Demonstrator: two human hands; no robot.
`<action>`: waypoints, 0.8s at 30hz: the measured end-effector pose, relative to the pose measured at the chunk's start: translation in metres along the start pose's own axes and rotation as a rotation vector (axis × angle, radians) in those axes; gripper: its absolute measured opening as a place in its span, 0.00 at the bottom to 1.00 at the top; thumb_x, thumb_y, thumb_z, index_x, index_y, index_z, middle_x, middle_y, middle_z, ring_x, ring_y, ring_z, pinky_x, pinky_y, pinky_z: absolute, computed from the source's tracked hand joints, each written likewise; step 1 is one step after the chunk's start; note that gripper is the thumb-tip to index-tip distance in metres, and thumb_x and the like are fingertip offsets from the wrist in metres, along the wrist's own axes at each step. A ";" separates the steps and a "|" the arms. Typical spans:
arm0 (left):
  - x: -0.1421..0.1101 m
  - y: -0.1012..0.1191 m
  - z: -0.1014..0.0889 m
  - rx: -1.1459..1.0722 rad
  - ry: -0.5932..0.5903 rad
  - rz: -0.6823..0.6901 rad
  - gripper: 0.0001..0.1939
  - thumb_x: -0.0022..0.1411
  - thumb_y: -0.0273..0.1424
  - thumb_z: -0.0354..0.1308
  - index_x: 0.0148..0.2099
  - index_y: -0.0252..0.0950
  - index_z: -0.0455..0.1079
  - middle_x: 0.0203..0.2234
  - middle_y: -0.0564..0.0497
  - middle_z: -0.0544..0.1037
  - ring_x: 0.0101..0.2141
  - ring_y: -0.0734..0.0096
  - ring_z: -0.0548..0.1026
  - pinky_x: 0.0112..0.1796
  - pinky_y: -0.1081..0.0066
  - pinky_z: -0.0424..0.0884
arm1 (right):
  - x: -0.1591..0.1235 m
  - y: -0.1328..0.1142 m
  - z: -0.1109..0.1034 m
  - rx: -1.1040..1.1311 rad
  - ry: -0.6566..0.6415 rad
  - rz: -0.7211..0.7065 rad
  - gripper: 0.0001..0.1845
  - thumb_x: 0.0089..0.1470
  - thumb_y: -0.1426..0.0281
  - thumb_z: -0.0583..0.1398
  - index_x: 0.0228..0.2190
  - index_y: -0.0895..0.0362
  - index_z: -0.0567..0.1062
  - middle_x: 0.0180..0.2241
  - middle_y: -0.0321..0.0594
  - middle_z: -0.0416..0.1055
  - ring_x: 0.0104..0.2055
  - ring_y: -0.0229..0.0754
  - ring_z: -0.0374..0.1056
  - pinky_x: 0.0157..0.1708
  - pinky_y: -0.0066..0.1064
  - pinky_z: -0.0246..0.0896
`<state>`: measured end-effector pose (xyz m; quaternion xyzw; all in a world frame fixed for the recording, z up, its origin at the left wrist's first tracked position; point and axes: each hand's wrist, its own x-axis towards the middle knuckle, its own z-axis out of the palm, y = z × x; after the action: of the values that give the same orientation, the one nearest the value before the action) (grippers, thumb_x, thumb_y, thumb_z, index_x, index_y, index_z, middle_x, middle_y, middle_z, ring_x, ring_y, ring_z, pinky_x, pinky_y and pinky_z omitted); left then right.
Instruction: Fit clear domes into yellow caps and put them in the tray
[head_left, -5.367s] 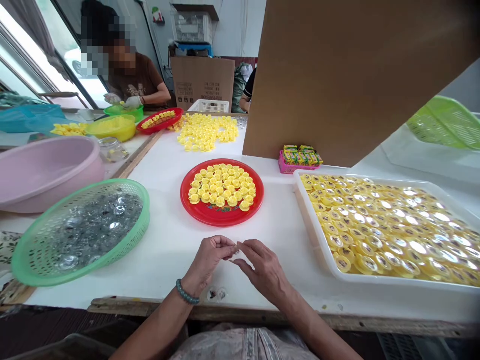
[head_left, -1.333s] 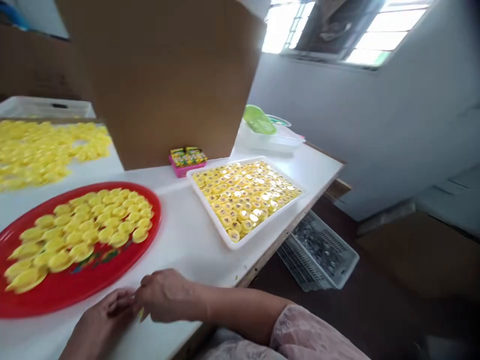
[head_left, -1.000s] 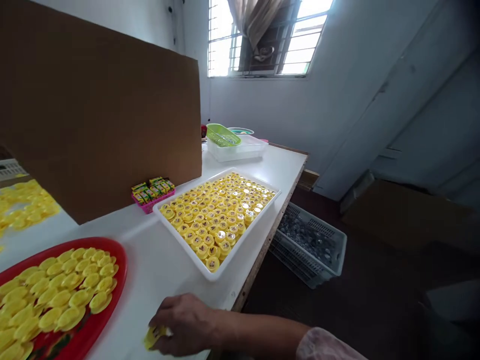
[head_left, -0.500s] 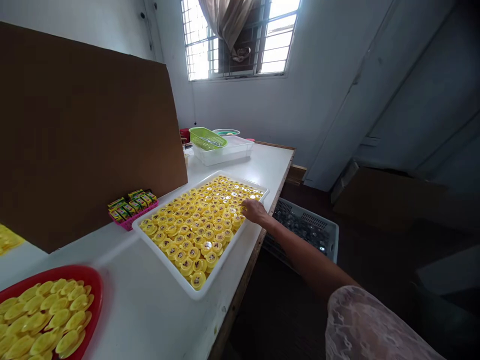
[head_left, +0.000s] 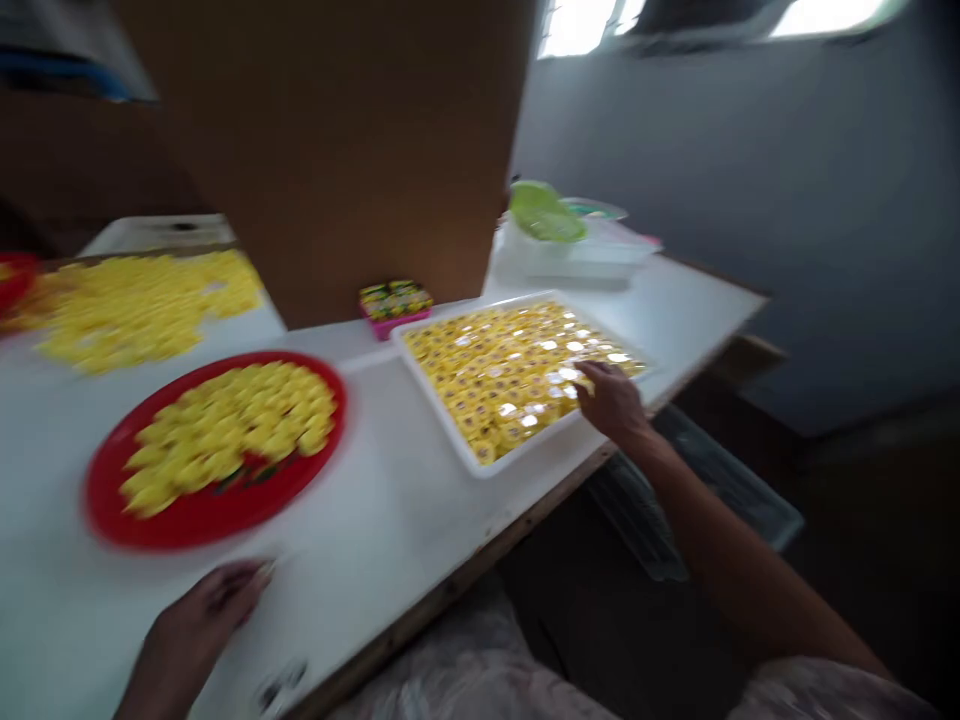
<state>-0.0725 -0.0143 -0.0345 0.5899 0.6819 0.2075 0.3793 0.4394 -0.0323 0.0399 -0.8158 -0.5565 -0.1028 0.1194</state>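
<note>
We listed one white tray (head_left: 441, 412), right of centre, filled with yellow pieces (head_left: 480, 385); the right hand (head_left: 613, 402), at the tray's right edge, fingers bent, any grip too blurred for us to tell; a second earlier that hand held one such piece outside the tray, so we judged it probably delivered; the left hand (head_left: 196, 617), lower left, pinched a small pale item (head_left: 267, 570); one red plate (head_left: 202, 532), left, bore yellow cups (head_left: 225, 425).

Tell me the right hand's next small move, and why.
If empty (blur hides this), the right hand should probably go from the tray to the red plate: yellow pieces lie there, and nearby the left hand pinches something pale, perhaps to pair with one.
</note>
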 end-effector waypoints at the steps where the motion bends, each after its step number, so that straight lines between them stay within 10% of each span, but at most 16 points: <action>1: -0.005 -0.003 -0.009 -0.006 -0.012 -0.022 0.20 0.44 0.49 0.58 0.34 0.38 0.72 0.30 0.49 0.79 0.34 0.58 0.76 0.34 0.65 0.73 | -0.007 -0.018 0.003 0.062 0.091 -0.094 0.19 0.55 0.71 0.54 0.49 0.61 0.70 0.49 0.50 0.68 0.52 0.51 0.62 0.50 0.42 0.58; 4: -0.021 -0.008 -0.029 0.133 -0.163 0.021 0.17 0.49 0.45 0.57 0.35 0.37 0.71 0.28 0.51 0.77 0.32 0.62 0.74 0.35 0.68 0.68 | -0.034 -0.090 0.017 0.351 0.094 -0.412 0.16 0.56 0.67 0.55 0.45 0.58 0.73 0.43 0.47 0.72 0.47 0.48 0.66 0.46 0.41 0.63; 12: -0.066 -0.010 -0.009 0.322 -0.252 0.161 0.10 0.49 0.29 0.58 0.38 0.39 0.67 0.30 0.53 0.71 0.31 0.67 0.69 0.32 0.71 0.61 | -0.141 -0.277 0.047 0.804 -0.569 -1.148 0.10 0.52 0.74 0.60 0.39 0.59 0.75 0.36 0.43 0.73 0.41 0.41 0.68 0.41 0.29 0.62; 24: -0.064 -0.019 0.003 0.237 -0.166 0.179 0.03 0.53 0.26 0.55 0.30 0.37 0.64 0.25 0.53 0.69 0.27 0.70 0.67 0.30 0.71 0.59 | -0.165 -0.293 0.056 0.856 -0.779 -1.022 0.14 0.53 0.81 0.53 0.34 0.58 0.76 0.33 0.40 0.72 0.35 0.36 0.67 0.37 0.25 0.60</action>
<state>-0.0811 -0.0801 -0.0328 0.7042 0.6126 0.1092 0.3419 0.1086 -0.0574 -0.0398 -0.3176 -0.8571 0.3738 0.1576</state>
